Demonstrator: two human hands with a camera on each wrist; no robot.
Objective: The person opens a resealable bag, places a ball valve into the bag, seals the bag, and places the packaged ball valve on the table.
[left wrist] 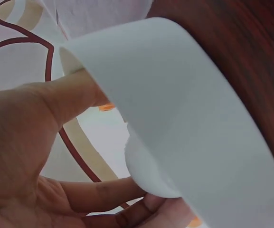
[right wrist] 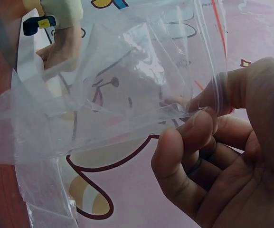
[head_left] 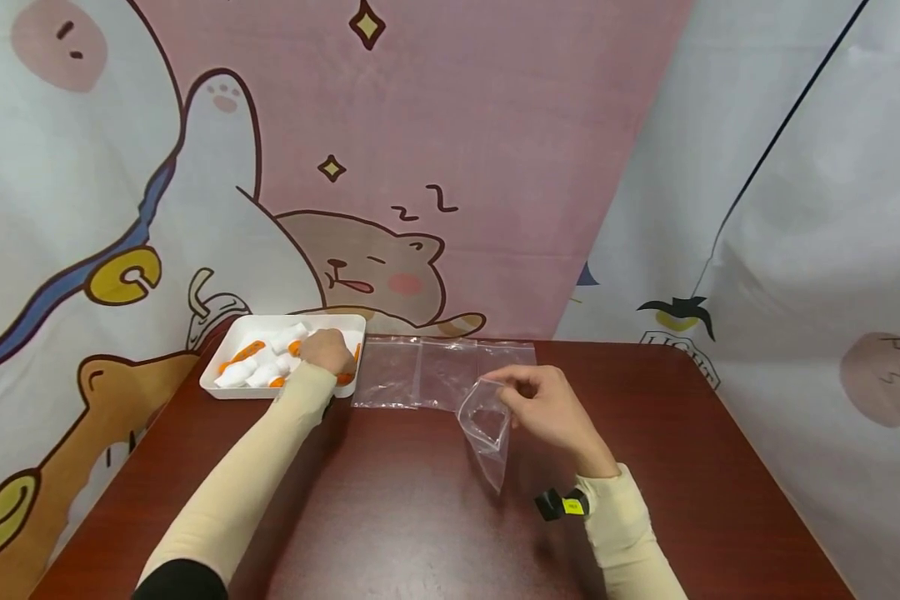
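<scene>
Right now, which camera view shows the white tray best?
The head view: the white tray appears nearly whole, with its white and orange contents, the left hand covering part. The left wrist view mostly gives one wall close up; the right wrist view, a small strip partly behind the clear bag.

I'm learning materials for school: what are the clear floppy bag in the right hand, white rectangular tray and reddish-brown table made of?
Clear floppy bag: thin, glossy plastic film; it's see-through, creased and glints.
White rectangular tray: probably hard plastic, smooth and fairly matt, with an even, curved wall.
Reddish-brown table: wood or a wood-look top, I can't tell; streaky grain, soft sheen.
</scene>
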